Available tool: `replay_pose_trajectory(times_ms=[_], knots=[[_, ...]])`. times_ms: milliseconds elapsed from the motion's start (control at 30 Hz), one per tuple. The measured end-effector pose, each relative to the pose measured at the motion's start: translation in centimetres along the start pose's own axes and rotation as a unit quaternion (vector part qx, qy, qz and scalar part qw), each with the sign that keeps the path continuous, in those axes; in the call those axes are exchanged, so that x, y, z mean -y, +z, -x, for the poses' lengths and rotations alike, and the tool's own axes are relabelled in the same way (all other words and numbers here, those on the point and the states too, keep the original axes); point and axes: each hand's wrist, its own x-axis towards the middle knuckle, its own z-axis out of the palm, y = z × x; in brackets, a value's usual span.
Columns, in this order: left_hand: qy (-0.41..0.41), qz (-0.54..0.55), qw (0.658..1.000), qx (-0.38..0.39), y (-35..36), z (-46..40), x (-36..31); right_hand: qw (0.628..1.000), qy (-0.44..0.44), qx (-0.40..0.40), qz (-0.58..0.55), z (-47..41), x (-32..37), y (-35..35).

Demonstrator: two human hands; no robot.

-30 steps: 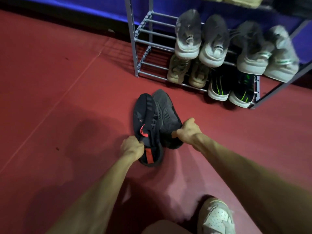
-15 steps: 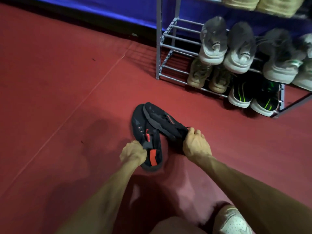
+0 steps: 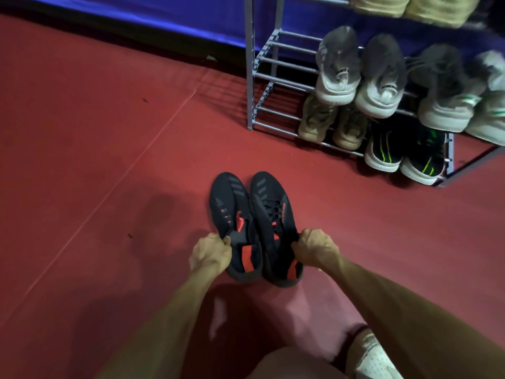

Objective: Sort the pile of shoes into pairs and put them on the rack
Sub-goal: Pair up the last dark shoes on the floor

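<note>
Matt black knit shoes (image 3: 246, 214), smooth grey metal rack (image 3: 269, 77), matt red floor (image 3: 95, 132).

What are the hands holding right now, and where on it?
Each holds one black knit sneaker with red accents, at the collar near the heel: left hand on the left shoe, right hand on the right shoe.

dim light, blurred wide-angle edges
</note>
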Motion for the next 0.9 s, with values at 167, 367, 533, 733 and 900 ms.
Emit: replay_pose_trajectory(times_ms=[167,367,533,733,900], knots=[[0.07,-0.008,0.994,-0.08,-2.7,1.0,-0.4,0.995,-0.066,-0.081,-0.006,1.9,0.6,-1.8],[0.134,0.015,0.978,-0.159,-9.4,2.9,-1.4,0.973,-0.155,-0.169,-0.017,5.9,3.1,-7.7],[0.184,0.076,0.959,-0.204,-17.6,6.5,-6.1,0.939,-0.203,-0.277,0.02,11.4,5.3,-16.6],[0.257,0.154,0.918,-0.26,-27.1,11.1,-12.3,0.899,-0.196,-0.392,0.016,17.1,4.5,-27.8],[0.328,0.185,0.88,-0.288,-32.4,13.7,-17.6,0.879,-0.168,-0.445,-0.024,19.2,3.4,-35.1]])
